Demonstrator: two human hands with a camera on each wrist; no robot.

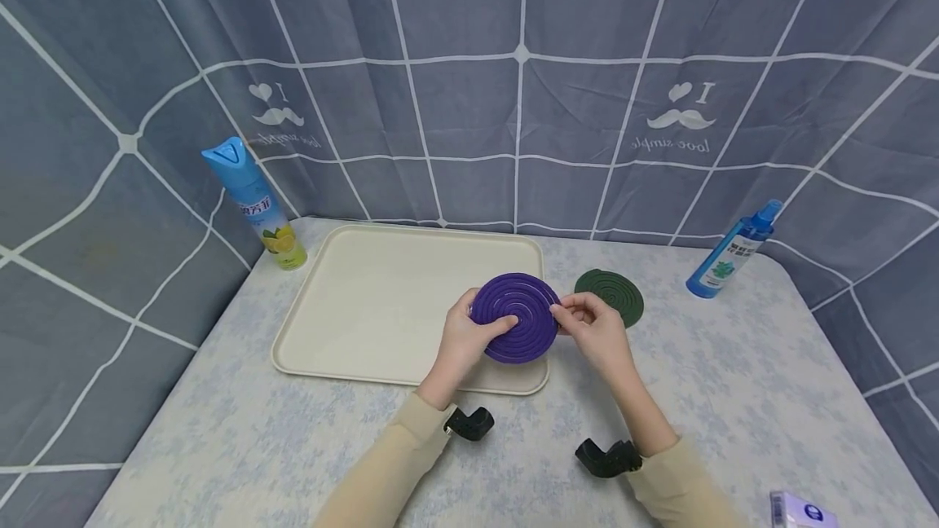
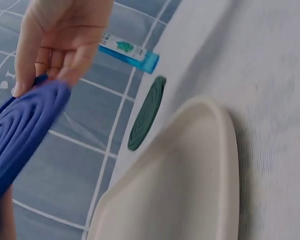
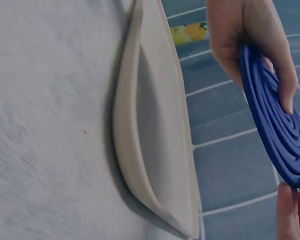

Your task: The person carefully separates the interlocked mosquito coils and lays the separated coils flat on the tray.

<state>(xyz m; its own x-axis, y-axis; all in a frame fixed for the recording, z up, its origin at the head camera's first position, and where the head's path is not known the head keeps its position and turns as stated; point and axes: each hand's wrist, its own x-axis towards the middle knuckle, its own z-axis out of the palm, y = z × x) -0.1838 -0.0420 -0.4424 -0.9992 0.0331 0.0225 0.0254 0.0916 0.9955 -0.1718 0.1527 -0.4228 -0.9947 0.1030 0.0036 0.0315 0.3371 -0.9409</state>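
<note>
A round purple coaster [image 1: 522, 300] with spiral ridges is held up over the right end of the cream tray [image 1: 367, 300]. My left hand [image 1: 468, 341] grips its left side, thumb lying across the ridged face. At the opposite edge, my right hand [image 1: 592, 331] pinches the rim between thumb and fingers. The right wrist view shows the same coaster [image 3: 275, 120] tilted, well above the tray rim. Behind my right hand, a dark green spiral coaster [image 1: 619, 293] lies on the table, partly covered by that hand in the head view.
A blue and yellow spray can [image 1: 257, 206] stands at the back left, beside the tray. A blue spray bottle [image 1: 734, 251] is at the back right. Near the front right edge lies a lilac packet [image 1: 801, 510]. A grey checked curtain [image 1: 469, 112] hangs behind the table [image 1: 734, 398].
</note>
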